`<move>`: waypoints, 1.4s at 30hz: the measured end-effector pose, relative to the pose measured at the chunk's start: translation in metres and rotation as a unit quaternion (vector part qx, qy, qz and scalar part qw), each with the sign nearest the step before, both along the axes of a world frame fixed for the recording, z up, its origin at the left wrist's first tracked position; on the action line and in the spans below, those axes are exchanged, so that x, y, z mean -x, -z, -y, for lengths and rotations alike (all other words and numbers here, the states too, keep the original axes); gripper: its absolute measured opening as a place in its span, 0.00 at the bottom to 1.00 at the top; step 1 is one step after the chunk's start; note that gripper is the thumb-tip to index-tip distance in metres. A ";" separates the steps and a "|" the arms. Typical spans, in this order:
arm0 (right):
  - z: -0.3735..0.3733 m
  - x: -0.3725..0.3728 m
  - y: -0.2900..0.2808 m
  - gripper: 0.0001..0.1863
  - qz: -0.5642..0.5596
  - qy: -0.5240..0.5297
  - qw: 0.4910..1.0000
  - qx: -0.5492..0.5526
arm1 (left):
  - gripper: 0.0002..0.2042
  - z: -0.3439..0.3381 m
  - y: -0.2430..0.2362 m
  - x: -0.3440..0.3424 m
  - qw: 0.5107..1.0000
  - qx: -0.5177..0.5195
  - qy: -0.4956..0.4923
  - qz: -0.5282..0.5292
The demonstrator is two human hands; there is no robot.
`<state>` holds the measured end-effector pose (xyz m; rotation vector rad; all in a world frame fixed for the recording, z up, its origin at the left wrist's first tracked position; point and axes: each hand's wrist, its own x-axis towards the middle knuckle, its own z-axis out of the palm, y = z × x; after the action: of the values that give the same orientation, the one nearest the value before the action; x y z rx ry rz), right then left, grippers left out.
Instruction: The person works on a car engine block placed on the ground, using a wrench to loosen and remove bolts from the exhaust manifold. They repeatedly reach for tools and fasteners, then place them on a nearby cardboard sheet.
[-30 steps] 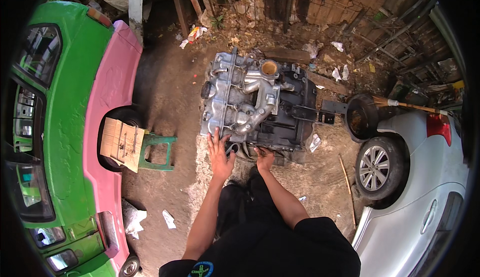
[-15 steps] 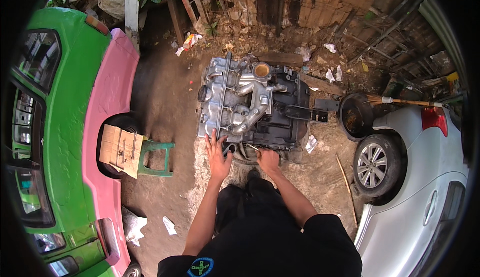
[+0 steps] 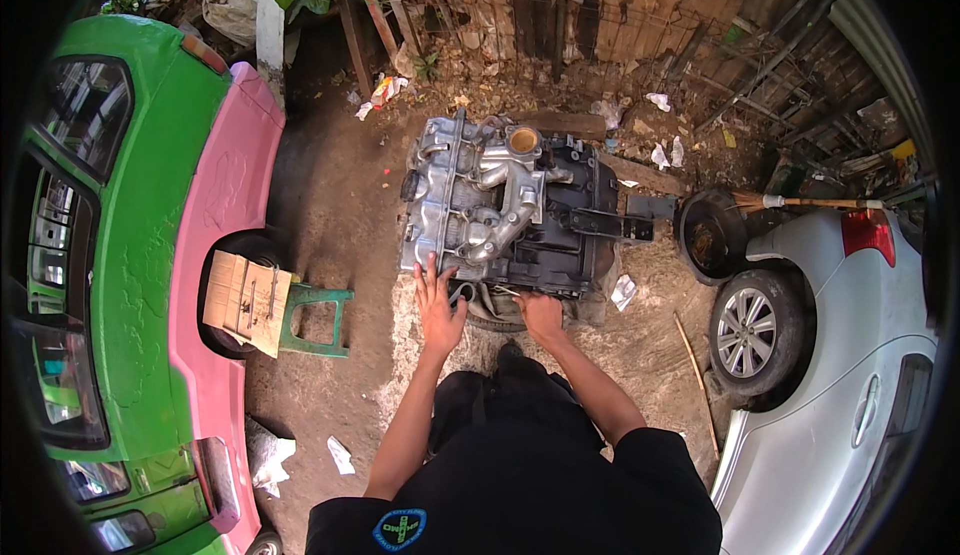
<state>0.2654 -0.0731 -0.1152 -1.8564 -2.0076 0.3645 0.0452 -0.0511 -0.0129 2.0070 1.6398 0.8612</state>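
Note:
A car engine (image 3: 520, 205) rests low on the ground in front of me, with a silver intake manifold (image 3: 522, 200) and a ribbed metal cover (image 3: 432, 170) on the left. My left hand (image 3: 438, 317) lies open at its near left edge, fingers spread, fingertips on the metal next to a round pipe opening (image 3: 462, 295). At the near edge, my right hand (image 3: 543, 317) is closed round a slim metal tool (image 3: 508, 292), whose thin end points left against the engine. Most of the tool is hidden in my fist, so its exact kind does not show.
On the left, a green and pink vehicle (image 3: 215, 175) stands beside a green stool (image 3: 318, 323) and cardboard holding metal rods (image 3: 245, 305). A silver car (image 3: 850, 355) and a black basin (image 3: 712, 235) are on the right. A stick (image 3: 697, 385) lies on the ground.
My right hand has shifted slightly forward with the slim metal tool. My left hand stays spread at the engine's near left edge. The view has moved a little.

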 end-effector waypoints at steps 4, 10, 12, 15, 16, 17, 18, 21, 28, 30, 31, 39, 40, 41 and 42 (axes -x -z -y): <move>0.002 0.013 -0.012 0.14 -0.112 0.111 0.986 0.060 | 0.28 0.000 0.002 0.000 1.000 -0.011 0.002 -0.005; 0.002 0.017 -0.015 0.13 -0.153 0.116 0.978 0.083 | 0.28 -0.001 0.003 0.001 1.000 -0.018 0.007 0.005; 0.005 0.011 -0.013 0.10 -0.194 0.096 0.960 0.177 | 0.28 0.000 0.003 0.001 1.000 -0.009 0.002 0.001; 0.016 0.011 -0.012 0.07 -0.424 0.153 0.851 0.269 | 0.28 0.000 0.001 0.000 1.000 -0.008 0.003 0.003; 0.021 0.010 -0.014 0.07 -0.385 0.139 0.890 0.200 | 0.28 0.000 0.001 0.000 1.000 -0.017 0.006 0.004; 0.026 0.009 -0.016 0.07 -0.343 0.141 0.916 0.154 | 0.28 0.000 0.001 0.000 1.000 -0.011 0.006 0.006; 0.030 0.008 -0.019 0.06 -0.294 0.157 0.932 0.139 | 0.28 0.000 0.001 0.000 1.000 -0.012 0.006 0.007; 0.035 -0.003 -0.031 0.08 -0.396 0.174 0.887 0.159 | 0.27 0.001 0.001 0.001 1.000 -0.012 0.004 0.005; 0.034 -0.010 -0.025 0.11 -0.526 0.145 0.814 0.199 | 0.27 0.001 0.002 0.001 1.000 -0.020 0.005 -0.002; 0.033 -0.010 -0.021 0.13 -0.620 0.157 0.731 0.236 | 0.27 0.001 0.003 0.001 1.000 -0.011 0.000 -0.003; 0.034 -0.009 -0.019 0.14 -0.645 0.107 0.729 0.204 | 0.27 0.001 0.003 0.001 1.000 -0.022 0.002 -0.003; 0.022 -0.002 -0.010 0.11 -0.664 0.118 0.704 0.223 | 0.27 0.000 0.002 -0.001 1.000 -0.017 -0.001 0.003; 0.019 0.000 -0.004 0.11 -0.631 0.128 0.738 0.201 | 0.27 0.000 0.002 -0.001 1.000 -0.027 0.003 0.006; 0.014 0.002 0.002 0.11 -0.600 0.141 0.766 0.181 | 0.27 -0.001 0.001 -0.001 1.000 -0.016 0.000 0.006; 0.012 0.004 0.010 0.11 -0.568 0.169 0.785 0.181 | 0.27 0.000 0.001 -0.001 1.000 -0.013 -0.001 0.007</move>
<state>0.2614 -0.0852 -0.1248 -1.4786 -0.7814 1.4149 0.0464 -0.0514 -0.0135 2.0119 1.6319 0.9006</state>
